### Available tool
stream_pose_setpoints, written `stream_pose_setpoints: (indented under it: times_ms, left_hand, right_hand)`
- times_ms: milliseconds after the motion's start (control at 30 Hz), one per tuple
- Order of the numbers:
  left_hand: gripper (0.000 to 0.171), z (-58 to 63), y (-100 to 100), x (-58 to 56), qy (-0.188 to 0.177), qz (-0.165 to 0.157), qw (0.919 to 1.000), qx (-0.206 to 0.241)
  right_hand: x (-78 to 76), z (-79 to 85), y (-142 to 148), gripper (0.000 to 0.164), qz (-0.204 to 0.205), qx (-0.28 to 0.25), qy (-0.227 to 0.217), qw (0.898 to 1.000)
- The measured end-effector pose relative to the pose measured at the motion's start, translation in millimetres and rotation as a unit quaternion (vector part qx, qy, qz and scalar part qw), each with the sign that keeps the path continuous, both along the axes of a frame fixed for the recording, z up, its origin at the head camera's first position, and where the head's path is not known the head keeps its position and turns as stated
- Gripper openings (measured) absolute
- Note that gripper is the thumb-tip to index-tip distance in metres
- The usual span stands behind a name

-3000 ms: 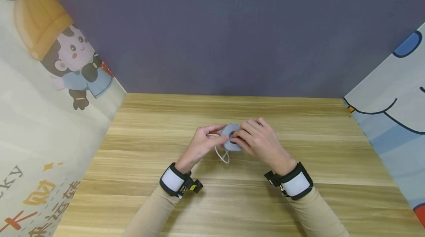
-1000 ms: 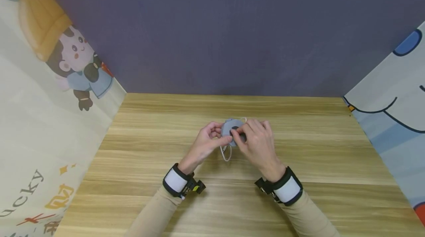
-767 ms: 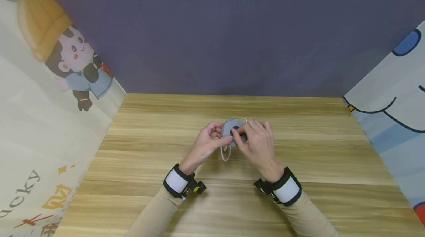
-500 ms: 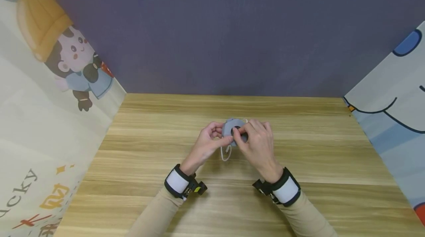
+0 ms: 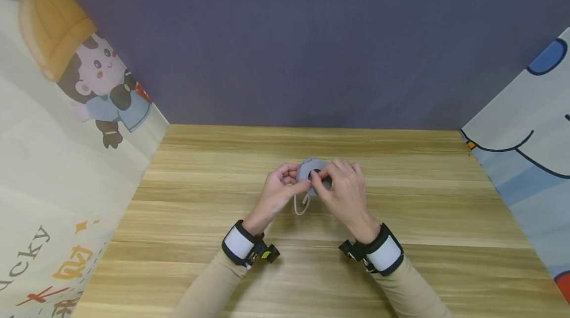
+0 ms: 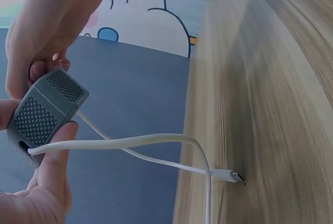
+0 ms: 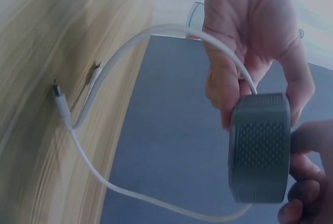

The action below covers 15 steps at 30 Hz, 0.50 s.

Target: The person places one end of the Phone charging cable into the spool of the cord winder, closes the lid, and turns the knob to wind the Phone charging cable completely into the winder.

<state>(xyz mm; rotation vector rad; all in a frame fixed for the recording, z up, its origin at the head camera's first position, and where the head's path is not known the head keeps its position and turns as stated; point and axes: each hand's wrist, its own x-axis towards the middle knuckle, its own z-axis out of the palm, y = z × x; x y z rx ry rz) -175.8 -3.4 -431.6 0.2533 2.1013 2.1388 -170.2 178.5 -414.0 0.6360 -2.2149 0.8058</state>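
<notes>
Both hands hold a round grey cable winder (image 5: 305,170) above the wooden table. Its rim (image 6: 35,122) has textured panels, and a white cable (image 6: 130,142) comes out of slots at two sides. My left hand (image 5: 272,192) grips the winder's left edge, thumb on the near face. With thumb and forefinger, my right hand (image 5: 347,190) pinches at the dark centre of that face. Two cable ends with metal plugs (image 7: 61,102) hang in a loose loop below the winder in the right wrist view. The right fingertips hide part of the centre.
The wood-grain table (image 5: 222,159) meets a dark blue-grey panel (image 5: 285,51) at its back. Cartoon-printed sheets (image 5: 40,140) flank it on the left and right. Each wrist wears a black strap with a small camera (image 5: 266,252).
Since three seconds ago, the right hand has come left and turned, its fingers now at the winder's centre. The winder has tilted slightly and the cable loop has shifted. Recently, little has moved.
</notes>
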Motion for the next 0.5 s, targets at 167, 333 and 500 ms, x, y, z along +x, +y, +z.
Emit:
stream_pose_setpoints:
  times_ms: [167,333,500]
  left_hand:
    - [0.053,1.0,-5.0,-1.2,-0.017,-0.008,0.9998,0.006]
    - [0.054,3.5,-9.5,-2.8,-0.028,-0.013,0.9994,0.017]
    - [0.053,5.5,-12.5,-3.1,-0.025,-0.011,0.9995,0.015]
  right_hand:
    - [-3.5,-0.4,4.9,0.018,0.031,0.018,0.001,0.999]
    - [-7.5,1.1,10.9,0.016,0.079,0.047,0.010,0.996]
    - [-11.0,2.9,15.9,0.022,0.125,0.083,0.017,0.989]
